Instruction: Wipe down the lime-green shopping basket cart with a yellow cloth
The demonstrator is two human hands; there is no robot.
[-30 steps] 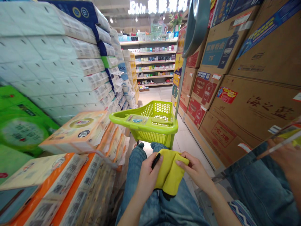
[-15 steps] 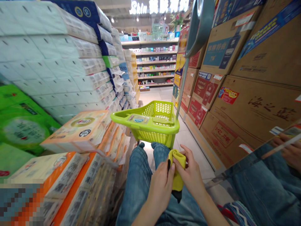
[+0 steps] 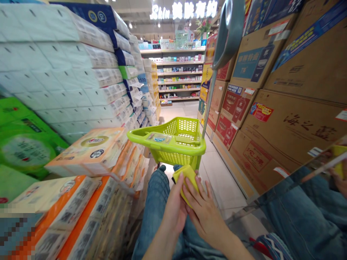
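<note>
A yellow folded cloth (image 3: 186,177) with a dark edge is held over my lap, above my jeans-clad knees. My left hand (image 3: 175,207) grips it from the left and below, the thumb along its near side. Lying across its top, my right hand (image 3: 202,206) presses the cloth against the left hand, with its fingers stretched over the fabric. The fingers partly cover the cloth, and its underside is hidden. Just beyond stands a lime-green shopping basket (image 3: 173,147) with a grey pole at its right.
Stacked tissue packs (image 3: 81,144) line the left side. Cardboard cartons (image 3: 298,119) rise on the right, with a mirror-like panel (image 3: 298,213) near me reflecting legs. Stocked shelves (image 3: 180,74) stand at the aisle's far end. A grey loop handle (image 3: 226,39) tops the pole.
The cloth has moved left and up, turned, and looks more compact. My right hand has gone from pinching its edge to lying across its top; the left hand now cups it from below.
</note>
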